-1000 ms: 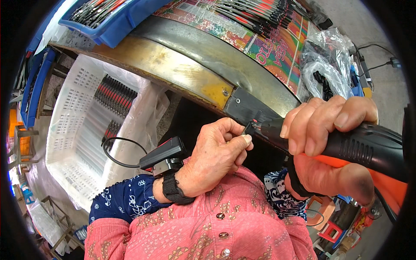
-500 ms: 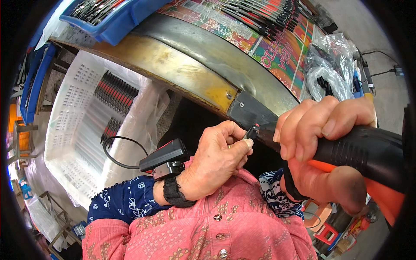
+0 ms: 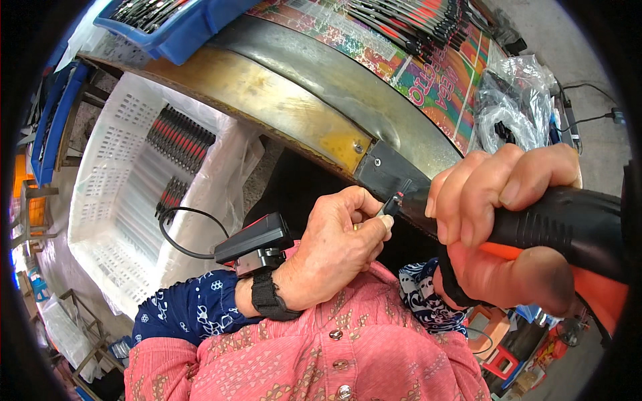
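Observation:
My left hand (image 3: 341, 237) is closed in a pinch on a small slim black piece (image 3: 393, 202) with a red spot and a thin dark pin at its upper end. Fingers cover the lower part of it. My right hand (image 3: 501, 214) wraps round a thick black-and-orange hand tool (image 3: 555, 224), whose narrower dark front end points toward the pinched piece. Whether the two touch I cannot make out. Just beyond both, a dark metal bracket (image 3: 384, 167) is screwed to the table's edge.
On the curved metal-edged table (image 3: 267, 87) stands a blue bin (image 3: 177, 37) of slim metal parts. Black-and-red slim pieces (image 3: 414, 27) lie in a row on printed sheeting, near clear plastic bags (image 3: 511, 100). At left, a white lined basket (image 3: 100, 180) holds rows of similar pieces.
The small piece in my left hand has tilted upward, and its thin pin now shows. My right hand keeps its hold on the tool, with its thumb slightly higher.

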A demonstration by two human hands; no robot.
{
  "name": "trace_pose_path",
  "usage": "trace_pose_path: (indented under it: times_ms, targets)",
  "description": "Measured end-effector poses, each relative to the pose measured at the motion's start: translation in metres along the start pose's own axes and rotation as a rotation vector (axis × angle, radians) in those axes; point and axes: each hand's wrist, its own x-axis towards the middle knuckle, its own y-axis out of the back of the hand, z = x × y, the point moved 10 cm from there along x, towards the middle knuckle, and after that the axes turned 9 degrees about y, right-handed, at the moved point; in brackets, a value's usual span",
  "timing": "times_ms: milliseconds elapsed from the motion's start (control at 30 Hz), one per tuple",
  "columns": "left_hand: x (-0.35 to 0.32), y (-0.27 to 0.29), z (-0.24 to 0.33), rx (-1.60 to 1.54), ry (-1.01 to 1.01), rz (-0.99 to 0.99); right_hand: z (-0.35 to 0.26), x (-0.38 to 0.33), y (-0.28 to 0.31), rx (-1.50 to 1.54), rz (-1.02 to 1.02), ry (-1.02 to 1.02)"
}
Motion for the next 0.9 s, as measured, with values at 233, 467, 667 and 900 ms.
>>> trace_pose_path:
  times_ms: [233,467,667,900]
  targets:
    - [-0.001,0.001,0.001,0.045,-0.008,0.026,0.005,0.001,0.0,-0.098,0.044,-0.131]
    - [0.001,0.0,0.002,0.087,-0.06,0.005,0.007,-0.008,-0.001,-0.148,0.028,-0.226]
    - [-0.01,0.004,0.016,0.309,-0.208,0.012,-0.023,-0.006,0.008,0.193,-0.038,0.125]
    - [-0.034,0.018,0.132,0.971,-0.858,0.435,-0.036,-0.034,0.045,0.108,0.335,0.025]
